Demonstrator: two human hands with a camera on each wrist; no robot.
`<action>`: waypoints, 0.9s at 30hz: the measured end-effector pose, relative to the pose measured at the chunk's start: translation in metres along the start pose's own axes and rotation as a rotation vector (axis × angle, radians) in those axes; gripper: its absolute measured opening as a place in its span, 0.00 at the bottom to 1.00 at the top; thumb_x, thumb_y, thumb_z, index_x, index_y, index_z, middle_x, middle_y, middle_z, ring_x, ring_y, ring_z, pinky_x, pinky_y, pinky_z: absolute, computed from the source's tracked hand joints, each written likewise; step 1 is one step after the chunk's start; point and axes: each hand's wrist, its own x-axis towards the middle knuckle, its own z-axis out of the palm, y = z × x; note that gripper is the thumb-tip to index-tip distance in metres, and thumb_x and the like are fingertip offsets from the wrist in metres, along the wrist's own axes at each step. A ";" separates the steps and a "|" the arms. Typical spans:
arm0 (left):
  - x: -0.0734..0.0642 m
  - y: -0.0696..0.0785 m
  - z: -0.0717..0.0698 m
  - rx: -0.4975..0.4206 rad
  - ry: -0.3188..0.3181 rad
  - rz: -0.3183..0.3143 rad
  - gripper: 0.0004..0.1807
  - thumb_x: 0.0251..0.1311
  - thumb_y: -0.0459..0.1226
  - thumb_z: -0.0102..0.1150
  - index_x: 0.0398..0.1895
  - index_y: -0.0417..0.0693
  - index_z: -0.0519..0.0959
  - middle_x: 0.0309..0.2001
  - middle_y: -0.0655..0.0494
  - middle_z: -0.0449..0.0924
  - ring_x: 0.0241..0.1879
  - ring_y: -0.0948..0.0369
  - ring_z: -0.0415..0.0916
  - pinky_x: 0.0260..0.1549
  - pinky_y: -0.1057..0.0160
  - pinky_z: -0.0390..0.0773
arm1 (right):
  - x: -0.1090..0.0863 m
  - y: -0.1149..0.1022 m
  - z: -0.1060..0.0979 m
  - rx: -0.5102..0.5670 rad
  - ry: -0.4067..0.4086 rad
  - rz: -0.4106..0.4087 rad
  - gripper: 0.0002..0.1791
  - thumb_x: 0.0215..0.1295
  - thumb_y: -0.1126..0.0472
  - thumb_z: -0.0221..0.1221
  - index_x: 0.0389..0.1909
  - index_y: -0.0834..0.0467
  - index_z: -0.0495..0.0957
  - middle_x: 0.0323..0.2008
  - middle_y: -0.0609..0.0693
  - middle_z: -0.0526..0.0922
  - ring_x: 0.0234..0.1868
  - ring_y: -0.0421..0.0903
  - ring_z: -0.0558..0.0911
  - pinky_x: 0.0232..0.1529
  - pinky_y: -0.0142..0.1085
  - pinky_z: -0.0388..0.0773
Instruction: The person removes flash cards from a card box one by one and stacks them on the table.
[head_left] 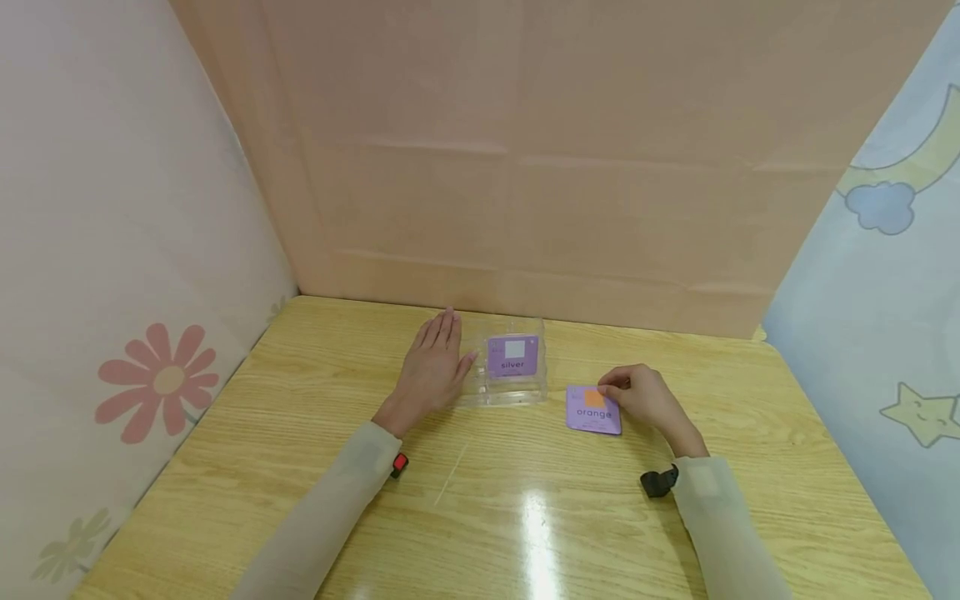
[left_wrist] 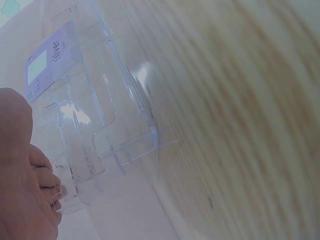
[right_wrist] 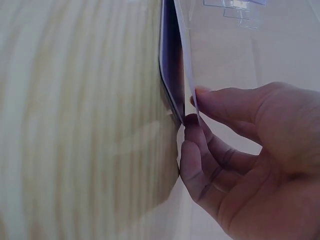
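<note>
My left hand (head_left: 431, 367) lies with straight fingers on the left part of a clear plastic tray (head_left: 517, 397). In the tray's right compartment sits a purple card marked "silver" (head_left: 513, 366) with a pale square. To the right of the tray, my right hand (head_left: 647, 398) pinches the upper right corner of a purple card marked "orange" (head_left: 594, 422). Seen edge-on in the right wrist view, a thin pale card (right_wrist: 186, 50) is held between thumb and fingers, with a darker card (right_wrist: 168, 75) beneath it and a gap between them.
The wooden table (head_left: 555, 492) carries the tray and cards. Behind it stands a tan paper backdrop (head_left: 517, 208). Patterned panels border the left side (head_left: 150, 250) and the right side (head_left: 847, 292). A glare patch (head_left: 537, 533) shows near the front.
</note>
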 end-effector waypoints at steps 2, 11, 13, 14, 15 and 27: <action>0.000 0.000 -0.001 0.001 -0.004 -0.001 0.41 0.85 0.55 0.29 0.84 0.33 0.44 0.86 0.39 0.39 0.87 0.46 0.41 0.86 0.47 0.44 | 0.000 0.000 0.000 -0.004 0.002 0.000 0.10 0.75 0.60 0.62 0.47 0.61 0.89 0.44 0.57 0.90 0.41 0.47 0.83 0.42 0.38 0.77; -0.001 0.000 0.000 0.003 0.000 0.006 0.41 0.84 0.55 0.31 0.84 0.32 0.45 0.86 0.38 0.40 0.86 0.46 0.42 0.86 0.47 0.45 | -0.001 -0.001 0.000 -0.010 0.001 -0.002 0.09 0.74 0.61 0.63 0.46 0.61 0.89 0.43 0.57 0.90 0.41 0.47 0.83 0.42 0.39 0.78; 0.000 -0.001 0.000 0.006 0.003 0.006 0.41 0.84 0.55 0.31 0.84 0.32 0.45 0.86 0.38 0.40 0.86 0.45 0.43 0.86 0.47 0.45 | -0.002 -0.001 -0.001 -0.007 -0.005 0.002 0.09 0.74 0.61 0.63 0.46 0.61 0.89 0.43 0.56 0.90 0.41 0.48 0.83 0.42 0.39 0.78; 0.000 -0.001 0.000 0.006 0.001 0.005 0.41 0.84 0.55 0.32 0.84 0.33 0.45 0.86 0.38 0.40 0.86 0.45 0.43 0.86 0.47 0.45 | -0.002 -0.002 -0.001 -0.005 -0.008 0.004 0.09 0.74 0.61 0.63 0.46 0.61 0.89 0.43 0.57 0.90 0.42 0.48 0.83 0.42 0.39 0.78; 0.000 -0.001 0.001 0.006 0.000 0.004 0.41 0.84 0.55 0.31 0.84 0.33 0.45 0.86 0.38 0.40 0.86 0.45 0.43 0.86 0.47 0.45 | -0.002 -0.002 -0.001 -0.005 -0.010 0.006 0.09 0.74 0.61 0.63 0.46 0.61 0.89 0.43 0.57 0.90 0.42 0.48 0.83 0.42 0.39 0.78; 0.000 -0.001 -0.001 0.003 0.001 0.006 0.41 0.84 0.55 0.33 0.84 0.33 0.45 0.86 0.38 0.41 0.86 0.45 0.44 0.86 0.47 0.46 | -0.001 0.002 -0.002 -0.036 0.018 -0.002 0.10 0.73 0.58 0.64 0.45 0.60 0.88 0.43 0.56 0.90 0.42 0.50 0.84 0.44 0.41 0.79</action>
